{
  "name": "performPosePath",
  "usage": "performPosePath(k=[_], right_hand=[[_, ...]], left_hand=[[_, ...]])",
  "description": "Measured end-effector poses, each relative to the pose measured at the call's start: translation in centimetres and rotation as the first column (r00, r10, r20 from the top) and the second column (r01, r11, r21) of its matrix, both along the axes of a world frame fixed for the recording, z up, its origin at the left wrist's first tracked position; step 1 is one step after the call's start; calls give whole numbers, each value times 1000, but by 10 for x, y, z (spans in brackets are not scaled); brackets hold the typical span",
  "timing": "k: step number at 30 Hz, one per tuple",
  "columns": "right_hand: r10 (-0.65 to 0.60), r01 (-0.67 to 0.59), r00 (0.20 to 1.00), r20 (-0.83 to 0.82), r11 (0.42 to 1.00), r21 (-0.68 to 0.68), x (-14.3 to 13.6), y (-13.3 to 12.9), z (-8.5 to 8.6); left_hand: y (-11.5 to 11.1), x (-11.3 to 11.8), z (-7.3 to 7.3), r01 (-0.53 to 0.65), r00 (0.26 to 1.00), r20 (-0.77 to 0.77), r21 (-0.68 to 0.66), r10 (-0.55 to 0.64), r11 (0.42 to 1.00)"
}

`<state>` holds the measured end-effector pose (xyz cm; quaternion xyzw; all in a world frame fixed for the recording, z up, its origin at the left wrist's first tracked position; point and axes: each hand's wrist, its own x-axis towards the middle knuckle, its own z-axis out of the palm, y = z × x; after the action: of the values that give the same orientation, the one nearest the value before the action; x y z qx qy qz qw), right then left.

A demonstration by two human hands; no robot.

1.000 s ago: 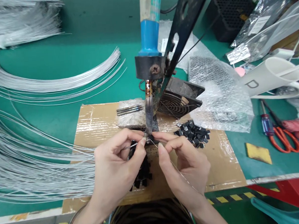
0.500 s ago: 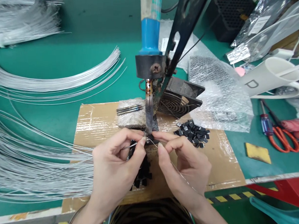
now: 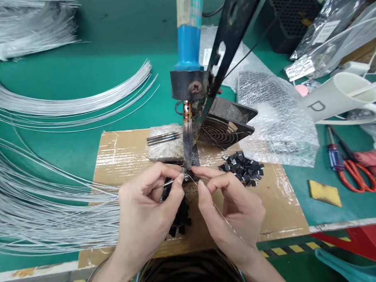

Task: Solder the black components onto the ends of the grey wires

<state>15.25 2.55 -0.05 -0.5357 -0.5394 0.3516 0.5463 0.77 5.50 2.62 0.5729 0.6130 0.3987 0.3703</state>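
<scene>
A soldering iron with a blue handle points straight down in a black metal stand. Just under its tip, the fingers of my left hand pinch the end of a grey wire. My right hand is closed on a thin strand of solder wire, whose end reaches the tip beside my left fingertips. A small part at the tip is mostly hidden by my fingers. Small black parts lie in a heap below my left hand, and another pile of black parts is at the right.
Cardboard covers the work area. Bundles of grey wires spread at the left. Behind the iron stand a fan and a wrapped block. Bubble wrap, a white mug, orange-handled scissors and a yellow sponge lie right.
Both hands stay almost in place under the iron tip, with only slight shifts. The grips on the wire and solder look the same.
</scene>
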Motion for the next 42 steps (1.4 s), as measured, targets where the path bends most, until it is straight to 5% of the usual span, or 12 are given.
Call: performPosePath(k=[25,42], right_hand=[[-65,34,979,194,987,160,-5,2,3],[-41,22,988,150,992,125,-2,1,-1]], left_hand=[[0,0,2,-3,998,-56,27,4,1000],[1,2,4,13,999,-41,15,-13,1000]])
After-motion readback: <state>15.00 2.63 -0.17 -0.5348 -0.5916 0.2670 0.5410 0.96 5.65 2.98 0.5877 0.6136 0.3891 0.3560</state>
